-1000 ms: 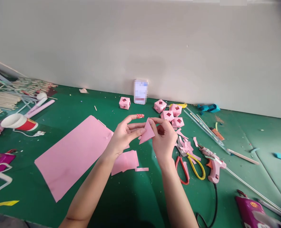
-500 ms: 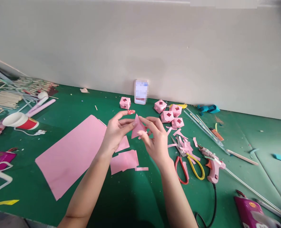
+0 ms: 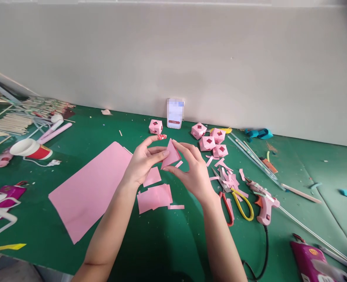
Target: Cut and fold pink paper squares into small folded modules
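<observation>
A folded piece of pink paper (image 3: pixel 171 154), triangular in outline, is held up above the table between both hands. My left hand (image 3: pixel 146 158) pinches its left side between thumb and fingers; one fingertip has a red and white covering. On the right edge and lower corner, my right hand (image 3: pixel 191 168) grips the same paper with thumb and index finger. Below the hands lie small pink paper pieces (image 3: pixel 154 197) and a single square (image 3: pixel 152 176). A large pink sheet (image 3: pixel 91 188) lies under and left of my left forearm.
Several folded pink paper balls (image 3: pixel 207 143) sit near a propped phone (image 3: pixel 175 113). To the right are scissors (image 3: pixel 228 192), paper scraps (image 3: pixel 230 180) and a pink glue gun (image 3: pixel 266 205) with its cord. A paper cup (image 3: pixel 31 149) and sticks (image 3: pixel 13 122) are at left.
The folded paper has turned slightly, and its right-hand fold shows more. My right thumb has shifted left to its lower corner. The whole view has moved a little.
</observation>
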Demonstrator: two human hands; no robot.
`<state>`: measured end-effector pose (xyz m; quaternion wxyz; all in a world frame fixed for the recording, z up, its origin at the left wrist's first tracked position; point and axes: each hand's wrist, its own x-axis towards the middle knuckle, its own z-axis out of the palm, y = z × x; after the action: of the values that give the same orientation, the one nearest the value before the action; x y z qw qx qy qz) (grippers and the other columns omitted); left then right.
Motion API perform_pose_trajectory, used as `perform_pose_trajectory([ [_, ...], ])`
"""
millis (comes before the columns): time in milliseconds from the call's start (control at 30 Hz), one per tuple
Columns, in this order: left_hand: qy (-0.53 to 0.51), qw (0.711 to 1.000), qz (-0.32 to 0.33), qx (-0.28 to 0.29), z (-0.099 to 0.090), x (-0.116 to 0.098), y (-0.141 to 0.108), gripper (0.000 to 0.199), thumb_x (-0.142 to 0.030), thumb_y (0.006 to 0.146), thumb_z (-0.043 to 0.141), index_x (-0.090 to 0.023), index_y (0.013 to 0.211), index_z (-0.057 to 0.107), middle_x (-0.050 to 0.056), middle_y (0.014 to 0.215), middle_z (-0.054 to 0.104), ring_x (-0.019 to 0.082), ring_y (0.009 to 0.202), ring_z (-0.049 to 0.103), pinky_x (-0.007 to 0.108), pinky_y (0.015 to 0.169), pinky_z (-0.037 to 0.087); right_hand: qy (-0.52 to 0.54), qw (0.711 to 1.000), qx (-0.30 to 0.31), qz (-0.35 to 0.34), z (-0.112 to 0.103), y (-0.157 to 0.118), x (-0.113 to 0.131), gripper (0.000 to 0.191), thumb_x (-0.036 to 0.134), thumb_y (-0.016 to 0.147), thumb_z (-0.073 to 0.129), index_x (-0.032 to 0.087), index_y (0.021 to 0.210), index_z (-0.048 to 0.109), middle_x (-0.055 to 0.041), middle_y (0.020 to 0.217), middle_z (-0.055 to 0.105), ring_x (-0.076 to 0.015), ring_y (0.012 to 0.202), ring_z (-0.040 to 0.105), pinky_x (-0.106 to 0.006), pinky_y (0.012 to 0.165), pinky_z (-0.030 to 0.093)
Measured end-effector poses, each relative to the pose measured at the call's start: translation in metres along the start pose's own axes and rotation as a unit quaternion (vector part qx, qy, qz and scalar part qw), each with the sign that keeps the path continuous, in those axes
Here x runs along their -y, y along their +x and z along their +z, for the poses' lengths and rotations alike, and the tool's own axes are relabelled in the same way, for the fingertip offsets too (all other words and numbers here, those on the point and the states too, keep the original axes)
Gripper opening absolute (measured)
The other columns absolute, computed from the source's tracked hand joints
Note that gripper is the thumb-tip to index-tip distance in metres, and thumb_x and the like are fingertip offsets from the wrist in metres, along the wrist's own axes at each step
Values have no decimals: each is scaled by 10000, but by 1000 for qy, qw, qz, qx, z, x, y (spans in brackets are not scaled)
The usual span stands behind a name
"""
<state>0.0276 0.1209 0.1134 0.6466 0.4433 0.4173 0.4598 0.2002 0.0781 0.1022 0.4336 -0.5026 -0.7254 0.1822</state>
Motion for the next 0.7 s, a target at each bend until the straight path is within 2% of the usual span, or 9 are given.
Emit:
perform_pose_trajectory([
  [267, -19, 1000, -13, 14, 0, 1, 1, 547, -251, 712, 869, -221, 1196, 616, 24, 882, 754, 156, 769, 729, 249, 703, 583, 7, 1000, -4, -15, 0, 0, -1, 699, 373, 821, 797, 376, 1454, 499, -51, 1286, 621, -263, 1181, 587, -434, 997, 540],
  [433, -32, 999, -17, 29, 1, 3, 2, 527, -232, 724, 864, -219, 1191, 619, 15, 867, 752, 135, 750, 718, 224, 699, 565, 12, 999, -16, -26, 1, 0, 1, 597, 348, 822, 796, 359, 1380, 585, -46, 1265, 642, -252, 1167, 597, -416, 992, 538],
  [567, -30, 999, 1, 13, -1, 6, 3, 486, -207, 722, 860, -220, 1156, 643, -14, 817, 721, 107, 713, 688, 204, 684, 546, 26, 1000, 4, 2, 1, 1, 4, 716, 435, 783, 817, 296, 1428, 536, -82, 1314, 639, -276, 1191, 596, -432, 982, 543],
  [633, -16, 1000, 5, 14, -1, 6, 2, 485, -222, 726, 856, -221, 1159, 638, -12, 814, 717, 121, 701, 686, 225, 671, 549, 34, 999, 2, 28, 0, 1, 5, 589, 443, 827, 775, 259, 1357, 597, -84, 1232, 686, -263, 1109, 636, -413, 929, 557],
  [700, 15, 1000, 13, 16, 0, 4, 1, 505, -253, 737, 849, -223, 1186, 619, 4, 831, 727, 147, 715, 696, 259, 685, 557, 44, 997, -7, 57, 1, 2, 6, 331, 389, 908, 697, 246, 1206, 683, -58, 1093, 736, -230, 980, 671, -376, 857, 561],
])
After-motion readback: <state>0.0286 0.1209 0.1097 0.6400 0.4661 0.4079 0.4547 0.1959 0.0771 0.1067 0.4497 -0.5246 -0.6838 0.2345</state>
